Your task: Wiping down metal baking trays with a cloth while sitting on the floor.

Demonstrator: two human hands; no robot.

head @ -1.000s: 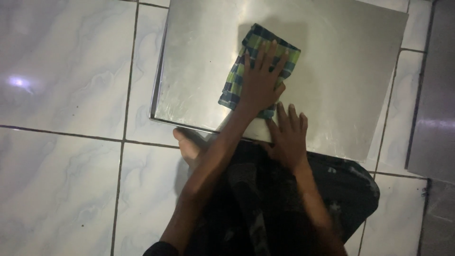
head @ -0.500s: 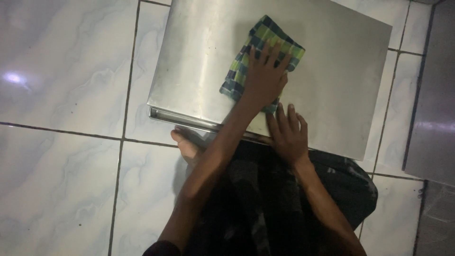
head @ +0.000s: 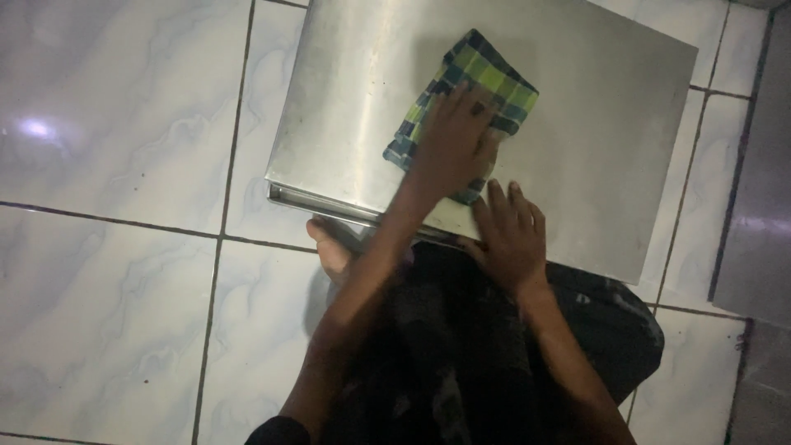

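Note:
A flat stainless-steel tray (head: 593, 124) lies over the tiled floor, its near rim showing above my bare foot (head: 334, 251). A green and blue checked cloth (head: 482, 70) is spread on its top. My left hand (head: 453, 144) presses down on the cloth with the fingers spread, covering its near half. My right hand (head: 511, 235) lies flat on the tray's near edge, just right of the cloth, fingers apart and pointing away from me. Its thumb is hidden.
White marbled floor tiles (head: 124, 124) with dark grout lines surround the tray. A darker grey surface (head: 762, 165) runs along the right edge. My dark-clothed legs (head: 461, 354) fill the lower middle.
My left hand has slid the cloth a little farther away across the tray. The tray's near rim has come into sight. My right hand has stayed on the edge.

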